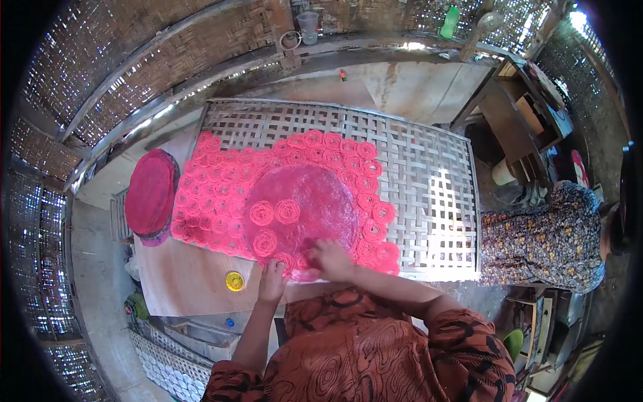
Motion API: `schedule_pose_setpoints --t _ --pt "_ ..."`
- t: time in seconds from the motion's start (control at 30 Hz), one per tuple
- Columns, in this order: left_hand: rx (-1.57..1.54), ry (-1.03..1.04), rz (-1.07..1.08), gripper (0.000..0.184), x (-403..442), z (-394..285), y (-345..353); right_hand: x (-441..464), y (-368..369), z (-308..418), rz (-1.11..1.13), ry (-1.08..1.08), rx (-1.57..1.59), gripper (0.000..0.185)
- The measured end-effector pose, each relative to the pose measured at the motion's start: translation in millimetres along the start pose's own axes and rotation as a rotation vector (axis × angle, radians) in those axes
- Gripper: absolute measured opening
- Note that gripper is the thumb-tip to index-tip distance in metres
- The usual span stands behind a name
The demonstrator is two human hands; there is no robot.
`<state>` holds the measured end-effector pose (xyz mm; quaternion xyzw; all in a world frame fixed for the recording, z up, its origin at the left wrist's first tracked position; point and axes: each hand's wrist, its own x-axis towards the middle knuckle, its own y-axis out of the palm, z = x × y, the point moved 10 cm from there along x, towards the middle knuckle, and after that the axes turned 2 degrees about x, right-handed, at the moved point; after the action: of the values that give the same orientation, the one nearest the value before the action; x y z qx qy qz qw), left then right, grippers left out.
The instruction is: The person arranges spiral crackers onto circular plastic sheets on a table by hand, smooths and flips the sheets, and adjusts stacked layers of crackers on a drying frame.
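Observation:
A round, wet-looking pink-red board lies on a woven bamboo rack, among many pink lacy rounds of coiled strands. A few loose rounds lie on the board itself. At the board's near edge my left hand is closed, its fingertips pinching the rim of a pink lacy round. To its right, my right hand is over the board's near edge, fingers stretched out and somewhat blurred. No object shows in it.
The bamboo rack rests on a wooden table. Another round red board stands at the left. A yellow flower-shaped object lies near the table's front edge. Another person in a patterned top is at the right, beside wooden furniture.

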<state>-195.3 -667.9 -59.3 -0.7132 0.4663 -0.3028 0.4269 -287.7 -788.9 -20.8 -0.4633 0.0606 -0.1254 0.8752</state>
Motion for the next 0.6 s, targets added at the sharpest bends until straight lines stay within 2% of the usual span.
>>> schedule_pose_setpoints --t 0.03,0.1,0.17,0.23,0.27,0.33,0.4,0.43,0.5,0.53,0.6 --pt "0.002 0.005 0.004 0.035 1 2 2 6 9 5 -0.004 0.004 0.002 0.039" --pt "-0.001 0.010 0.043 0.031 2 5 5 14 38 16 0.033 -0.119 -0.265 0.039" --pt "-0.004 0.046 0.017 0.028 2 5 3 16 40 10 -0.064 -0.140 -0.279 0.033" --pt "-0.012 0.081 -0.014 0.026 3 3 -3 11 31 -19 -0.037 -0.065 0.302 0.014" --pt "-0.106 0.044 -0.083 0.023 2 6 -13 4 10 -32 -0.103 0.045 0.550 0.008" --pt "-0.208 0.008 -0.148 0.020 -1 13 -19 -25 11 -84 -0.063 0.412 0.982 0.006" --pt "-0.550 -0.190 -0.185 0.016 -11 54 -11 -54 -28 -120 -0.203 0.433 1.100 0.005" --pt "-0.557 -0.187 -0.180 0.016 -15 71 -6 -69 -49 -138 -0.289 0.453 1.114 0.007" --pt "-0.896 -0.356 -0.182 0.014 -24 122 15 -106 -71 -186 -0.418 0.505 1.097 0.008" --pt "-0.898 -0.353 -0.176 0.014 -21 124 10 -119 -96 -189 -0.495 0.561 1.112 0.006" --pt "-0.905 -0.397 -0.038 0.013 -6 116 -1 -142 -103 -219 -0.556 0.630 1.064 0.015"
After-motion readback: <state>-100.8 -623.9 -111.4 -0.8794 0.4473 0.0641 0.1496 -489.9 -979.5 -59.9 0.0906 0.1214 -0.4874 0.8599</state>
